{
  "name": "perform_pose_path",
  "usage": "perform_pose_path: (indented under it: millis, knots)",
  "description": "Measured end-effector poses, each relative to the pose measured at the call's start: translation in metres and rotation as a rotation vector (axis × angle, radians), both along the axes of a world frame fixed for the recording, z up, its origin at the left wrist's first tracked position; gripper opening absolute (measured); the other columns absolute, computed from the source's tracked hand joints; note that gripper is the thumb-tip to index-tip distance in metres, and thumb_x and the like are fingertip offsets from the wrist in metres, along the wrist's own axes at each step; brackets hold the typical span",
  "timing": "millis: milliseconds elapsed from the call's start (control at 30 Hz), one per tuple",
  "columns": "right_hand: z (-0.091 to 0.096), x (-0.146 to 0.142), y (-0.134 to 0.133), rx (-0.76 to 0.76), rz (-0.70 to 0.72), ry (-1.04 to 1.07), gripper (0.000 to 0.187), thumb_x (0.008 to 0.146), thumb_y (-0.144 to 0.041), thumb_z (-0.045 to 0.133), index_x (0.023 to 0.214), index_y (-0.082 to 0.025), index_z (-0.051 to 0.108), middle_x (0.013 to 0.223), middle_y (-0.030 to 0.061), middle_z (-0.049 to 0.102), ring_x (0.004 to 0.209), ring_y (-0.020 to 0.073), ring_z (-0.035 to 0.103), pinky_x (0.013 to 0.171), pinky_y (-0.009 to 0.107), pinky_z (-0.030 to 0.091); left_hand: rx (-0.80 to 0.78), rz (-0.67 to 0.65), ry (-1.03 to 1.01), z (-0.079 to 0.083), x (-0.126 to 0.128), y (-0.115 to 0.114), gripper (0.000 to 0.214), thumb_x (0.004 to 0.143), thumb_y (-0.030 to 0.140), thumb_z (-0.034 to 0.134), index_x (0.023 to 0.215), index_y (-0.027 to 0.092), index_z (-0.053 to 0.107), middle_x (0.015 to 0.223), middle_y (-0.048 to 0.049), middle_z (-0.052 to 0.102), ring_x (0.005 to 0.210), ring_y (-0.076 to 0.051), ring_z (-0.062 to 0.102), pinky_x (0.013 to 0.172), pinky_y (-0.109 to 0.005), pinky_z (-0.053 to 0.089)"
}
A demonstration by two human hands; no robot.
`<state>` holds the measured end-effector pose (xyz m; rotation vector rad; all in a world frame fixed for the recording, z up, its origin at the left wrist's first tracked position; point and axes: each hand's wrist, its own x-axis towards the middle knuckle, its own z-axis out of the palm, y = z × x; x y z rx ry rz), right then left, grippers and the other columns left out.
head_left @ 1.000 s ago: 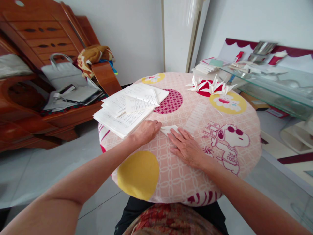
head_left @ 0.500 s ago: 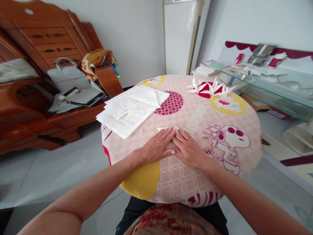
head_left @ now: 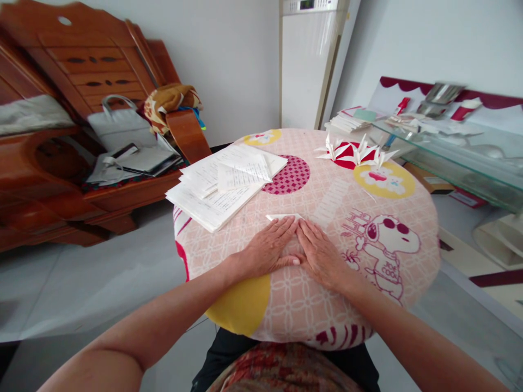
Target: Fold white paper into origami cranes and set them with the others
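Observation:
A small folded piece of white paper (head_left: 281, 216) lies on the cloth-covered round table (head_left: 294, 302), mostly hidden under my fingers. My left hand (head_left: 269, 245) rests flat on it, fingers stretched out and thumb pointing right. From the other side my right hand (head_left: 321, 253) lies flat too, its fingertips meeting those of the left over the paper. Only the paper's pointed left end and upper edge show. Beyond my right hand is a narrow paper strip (head_left: 329, 200).
Stacked written sheets (head_left: 220, 190) lie at the table's left. Several folded paper cranes (head_left: 355, 152) stand at the far right. A glass shelf (head_left: 457, 155) adjoins the table's right side. A wooden bench (head_left: 98, 65) with a grey bag (head_left: 120, 128) stands left.
The whole view has shifted slightly, so things appear a little further right and lower. Both hands stay flat over the folded paper, and slightly more of its upper edge shows.

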<state>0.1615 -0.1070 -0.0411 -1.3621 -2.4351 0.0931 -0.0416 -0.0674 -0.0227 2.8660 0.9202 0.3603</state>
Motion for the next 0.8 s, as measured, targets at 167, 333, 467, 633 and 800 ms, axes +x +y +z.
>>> perform_pose_path:
  millis: [167,333,467,633,800]
  knots:
    - [0.0,0.0,0.001,0.001,0.017,-0.018,0.067,0.091,-0.022,0.045,0.15,0.003,0.029,0.156,0.0269,0.032,0.148,0.0342,0.025,0.119,0.055,0.029,-0.027,-0.071,-0.052,0.001,0.009,0.004,0.095,0.089,0.076,0.029,0.156,0.011,0.01,0.159,-0.0215,0.026,0.15,-0.028,0.021,0.122,-0.044,0.021]
    - [-0.003,0.003,0.002,0.006,0.027,0.0,0.071,0.089,-0.02,0.044,0.153,0.0,0.023,0.158,0.0255,0.029,0.148,0.0345,0.024,0.119,0.057,0.029,-0.02,-0.02,-0.04,-0.003,0.011,0.006,0.101,0.085,0.08,0.029,0.154,0.007,0.017,0.157,-0.0232,0.029,0.149,-0.03,0.024,0.121,-0.044,0.023]
    - [-0.003,0.005,0.002,-0.002,0.045,-0.005,0.072,0.089,-0.021,0.045,0.154,-0.002,0.021,0.158,0.0246,0.028,0.148,0.0339,0.023,0.119,0.057,0.028,0.004,0.033,-0.027,-0.005,0.011,0.005,0.104,0.083,0.082,0.028,0.152,0.005,0.021,0.157,-0.025,0.03,0.149,-0.031,0.024,0.121,-0.044,0.024]
    - [-0.001,0.003,0.002,0.006,0.013,-0.015,0.065,0.094,-0.032,0.046,0.15,-0.002,0.033,0.156,0.0259,0.033,0.147,0.035,0.026,0.118,0.056,0.03,0.057,0.064,0.014,-0.007,0.001,0.008,0.1,0.087,0.08,0.021,0.153,0.005,0.018,0.157,-0.0255,0.027,0.15,-0.03,0.02,0.121,-0.044,0.022]
    - [0.0,0.0,0.001,0.012,-0.002,0.009,0.065,0.098,-0.044,0.044,0.148,-0.004,0.037,0.156,0.0251,0.033,0.147,0.0335,0.027,0.117,0.055,0.031,0.049,0.067,0.065,-0.003,-0.017,0.016,0.093,0.091,0.075,0.019,0.154,0.007,0.016,0.159,-0.0242,0.025,0.15,-0.029,0.019,0.121,-0.043,0.019]
